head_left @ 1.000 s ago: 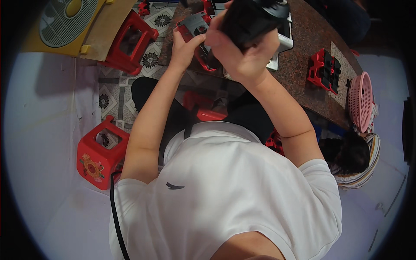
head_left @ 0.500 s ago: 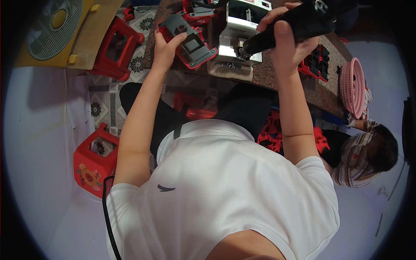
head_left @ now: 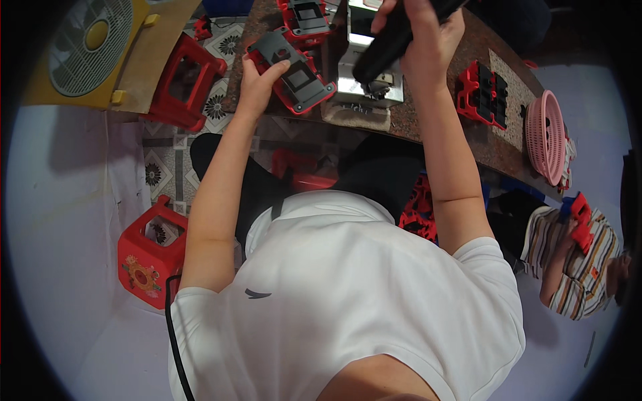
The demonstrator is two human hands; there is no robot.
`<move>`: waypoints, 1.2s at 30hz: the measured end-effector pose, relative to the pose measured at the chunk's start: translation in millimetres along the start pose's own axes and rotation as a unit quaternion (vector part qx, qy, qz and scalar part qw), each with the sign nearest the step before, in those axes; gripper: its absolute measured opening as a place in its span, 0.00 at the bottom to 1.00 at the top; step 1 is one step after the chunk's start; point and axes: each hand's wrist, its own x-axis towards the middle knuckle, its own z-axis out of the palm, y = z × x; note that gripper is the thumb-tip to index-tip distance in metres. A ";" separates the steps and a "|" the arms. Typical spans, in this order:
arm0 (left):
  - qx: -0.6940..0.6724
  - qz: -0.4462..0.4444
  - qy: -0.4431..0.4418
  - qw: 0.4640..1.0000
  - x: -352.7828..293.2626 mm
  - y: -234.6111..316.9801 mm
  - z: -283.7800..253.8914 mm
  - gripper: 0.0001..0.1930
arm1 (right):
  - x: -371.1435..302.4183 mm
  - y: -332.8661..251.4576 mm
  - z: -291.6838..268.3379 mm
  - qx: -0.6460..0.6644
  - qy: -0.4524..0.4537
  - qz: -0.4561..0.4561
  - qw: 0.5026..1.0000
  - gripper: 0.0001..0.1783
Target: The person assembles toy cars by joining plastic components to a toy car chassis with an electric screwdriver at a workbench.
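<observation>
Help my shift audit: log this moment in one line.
left hand: holds red-grey casing; right hand: holds black tool; nearby: metal device

The left fisheye on the head looks steeply down over the wearer's shirt (head_left: pixel 361 281), so near that it fills the lower middle, and faces out across the near edge of the table (head_left: pixel 471 40), with the left hand (head_left: pixel 259 83) and right hand (head_left: pixel 428 43) farther off, toward the view's top
</observation>
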 end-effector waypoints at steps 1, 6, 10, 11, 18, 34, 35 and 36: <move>0.002 0.004 0.002 1.000 0.1 -0.5 0.3 0.29 | 3.8 1.1 10.3 0.031 0.016 -0.056 0.998 0.16; 0.018 0.026 0.011 0.999 3.0 -4.7 0.5 0.33 | 38.7 41.8 49.5 -0.007 0.022 -0.223 0.974 0.13; 0.038 0.019 0.030 0.999 4.0 -4.5 2.8 0.34 | 51.6 64.6 65.1 -0.004 0.029 -0.235 0.972 0.12; 0.019 0.021 0.014 1.000 1.5 -5.2 1.5 0.34 | 53.2 69.0 67.2 0.003 0.019 -0.232 0.973 0.12; 0.023 0.021 0.009 0.999 3.7 -9.9 -1.8 0.34 | 57.0 84.3 77.5 0.051 0.025 -0.175 0.983 0.12; 0.030 0.000 0.014 0.999 -2.3 -0.9 4.3 0.32 | 55.3 75.4 84.7 -0.049 -0.046 -0.151 0.986 0.17; 0.017 0.013 0.016 1.000 -2.8 -2.6 4.0 0.32 | 54.9 71.3 79.9 -0.034 -0.053 -0.128 0.990 0.16; 0.003 0.029 0.021 0.999 -0.4 -3.9 2.8 0.31 | 50.6 62.3 72.7 -0.033 -0.038 -0.133 0.990 0.15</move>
